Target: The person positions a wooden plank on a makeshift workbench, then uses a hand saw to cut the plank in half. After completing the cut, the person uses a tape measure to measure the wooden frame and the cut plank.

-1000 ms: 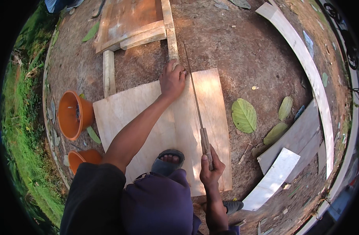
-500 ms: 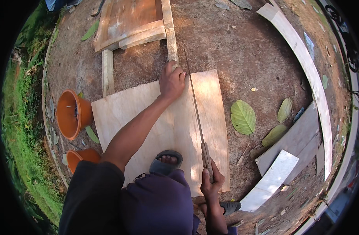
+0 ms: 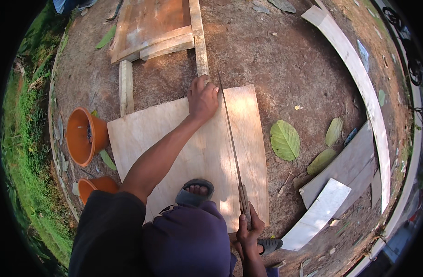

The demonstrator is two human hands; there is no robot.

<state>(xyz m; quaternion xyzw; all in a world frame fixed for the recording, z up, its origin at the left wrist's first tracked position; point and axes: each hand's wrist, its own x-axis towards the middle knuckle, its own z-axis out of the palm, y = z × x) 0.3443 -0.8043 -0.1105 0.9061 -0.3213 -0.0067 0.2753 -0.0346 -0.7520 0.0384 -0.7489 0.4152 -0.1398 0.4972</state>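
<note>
A pale plywood sheet (image 3: 174, 129) lies in front of me, its far edge near the legs of a wooden frame. My left hand (image 3: 203, 99) grips the sheet at that far edge, fingers curled, the thumb right beside the saw blade. My right hand (image 3: 249, 226) is closed round the wooden handle of a handsaw (image 3: 243, 198). Its long thin blade runs away from me across the sheet, seen nearly edge-on, the tip reaching past the far edge. My sandalled foot (image 3: 195, 191) rests on the sheet, left of the saw.
The wooden frame (image 3: 170, 45) with a brown panel lies beyond the sheet. Two orange buckets, one larger (image 3: 84, 138) and one smaller (image 3: 96, 187), stand at the left. At right are large leaves (image 3: 285, 140), grey board offcuts (image 3: 338, 166), a white piece (image 3: 317, 214) and a long pale strip (image 3: 359, 69).
My right hand has drawn the saw back toward me, and its tip now extends less far past the sheet's edge. The left hand stays in place.
</note>
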